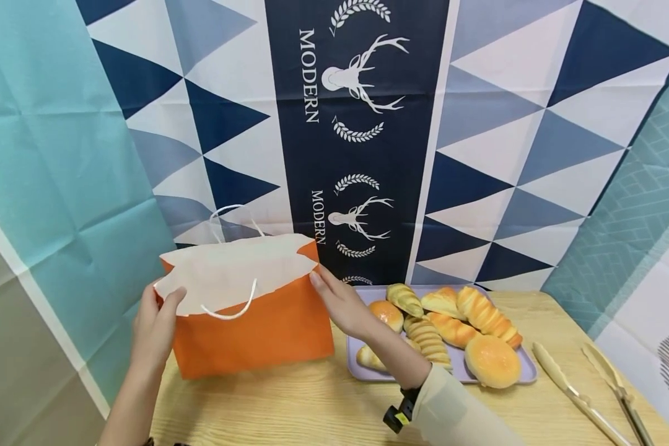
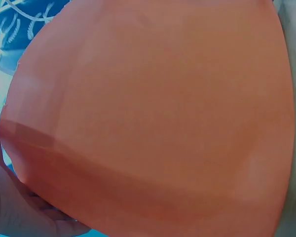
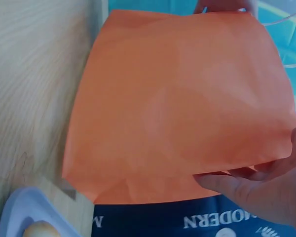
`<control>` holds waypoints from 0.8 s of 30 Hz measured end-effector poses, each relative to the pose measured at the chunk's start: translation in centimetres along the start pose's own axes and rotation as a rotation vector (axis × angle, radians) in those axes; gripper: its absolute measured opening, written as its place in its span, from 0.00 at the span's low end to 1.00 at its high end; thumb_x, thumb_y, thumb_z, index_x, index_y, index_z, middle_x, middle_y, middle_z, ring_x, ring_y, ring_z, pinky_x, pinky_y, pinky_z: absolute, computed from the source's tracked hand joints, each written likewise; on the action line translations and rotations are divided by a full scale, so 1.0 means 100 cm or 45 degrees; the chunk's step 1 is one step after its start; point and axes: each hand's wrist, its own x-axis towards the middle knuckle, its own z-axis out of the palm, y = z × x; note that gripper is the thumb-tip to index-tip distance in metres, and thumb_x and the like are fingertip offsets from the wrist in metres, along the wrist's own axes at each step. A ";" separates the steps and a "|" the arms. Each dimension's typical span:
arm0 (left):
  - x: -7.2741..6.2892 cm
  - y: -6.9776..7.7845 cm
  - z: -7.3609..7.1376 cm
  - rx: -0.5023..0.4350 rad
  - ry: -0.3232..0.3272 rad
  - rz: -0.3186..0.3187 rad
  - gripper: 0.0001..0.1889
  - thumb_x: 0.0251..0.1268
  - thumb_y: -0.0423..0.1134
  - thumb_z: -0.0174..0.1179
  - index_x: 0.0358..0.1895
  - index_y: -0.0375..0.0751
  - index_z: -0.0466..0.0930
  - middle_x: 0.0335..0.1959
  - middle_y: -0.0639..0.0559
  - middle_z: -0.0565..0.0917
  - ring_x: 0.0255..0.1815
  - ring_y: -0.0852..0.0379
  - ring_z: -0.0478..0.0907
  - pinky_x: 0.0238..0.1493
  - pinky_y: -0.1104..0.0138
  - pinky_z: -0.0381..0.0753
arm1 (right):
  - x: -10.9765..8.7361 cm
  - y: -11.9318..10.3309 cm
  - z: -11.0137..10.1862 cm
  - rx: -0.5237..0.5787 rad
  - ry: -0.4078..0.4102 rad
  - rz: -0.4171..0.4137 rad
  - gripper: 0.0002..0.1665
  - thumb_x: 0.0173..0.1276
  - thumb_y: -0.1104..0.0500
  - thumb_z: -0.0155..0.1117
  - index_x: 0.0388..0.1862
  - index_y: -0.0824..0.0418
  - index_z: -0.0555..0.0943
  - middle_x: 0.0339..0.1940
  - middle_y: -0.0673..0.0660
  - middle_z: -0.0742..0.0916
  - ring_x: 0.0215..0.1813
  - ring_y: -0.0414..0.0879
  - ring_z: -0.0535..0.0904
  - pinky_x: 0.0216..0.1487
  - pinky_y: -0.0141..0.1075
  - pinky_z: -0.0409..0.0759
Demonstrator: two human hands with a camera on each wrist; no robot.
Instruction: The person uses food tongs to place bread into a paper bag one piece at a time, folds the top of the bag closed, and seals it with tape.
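An orange paper bag (image 1: 256,341) with a white inside and white cord handles (image 1: 240,316) is held up over the left part of the table, its mouth spread and turned toward me. My left hand (image 1: 155,325) grips the left side of the rim, thumb against the paper. On the opposite side, my right hand (image 1: 342,303) holds the bag near its upper right corner. One broad orange face (image 2: 158,108) fills most of the left wrist view. In the right wrist view, the right thumb (image 3: 222,183) lies along the bag's side fold.
Right of the bag, a lilac tray (image 1: 362,371) carries several breads, among them a round bun (image 1: 492,361) and a twisted loaf (image 1: 487,314). Tongs (image 1: 585,402) lie spread at the table's right. A patterned cloth (image 1: 362,155) hangs close behind the table (image 1: 245,409).
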 end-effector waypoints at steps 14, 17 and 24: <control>-0.048 -0.002 -0.016 0.274 -0.096 0.019 0.40 0.83 0.62 0.47 0.85 0.44 0.48 0.52 0.39 0.69 0.50 0.48 0.69 0.46 0.59 0.67 | -0.055 -0.009 -0.011 0.065 -0.117 -0.072 0.34 0.88 0.38 0.44 0.87 0.39 0.57 0.83 0.44 0.67 0.81 0.49 0.66 0.79 0.54 0.64; -0.052 -0.002 -0.022 0.385 -0.078 0.042 0.41 0.83 0.61 0.50 0.85 0.44 0.47 0.39 0.44 0.63 0.36 0.50 0.65 0.35 0.61 0.63 | -0.063 -0.010 -0.013 0.073 -0.150 -0.088 0.34 0.88 0.39 0.43 0.88 0.41 0.56 0.84 0.44 0.65 0.81 0.47 0.65 0.78 0.54 0.65; -0.050 -0.002 -0.038 0.477 -0.163 0.078 0.46 0.81 0.63 0.52 0.87 0.45 0.42 0.68 0.25 0.69 0.63 0.29 0.68 0.57 0.35 0.72 | -0.073 -0.009 -0.018 0.065 -0.187 -0.075 0.35 0.89 0.42 0.42 0.89 0.44 0.53 0.52 0.56 0.84 0.50 0.48 0.82 0.55 0.43 0.79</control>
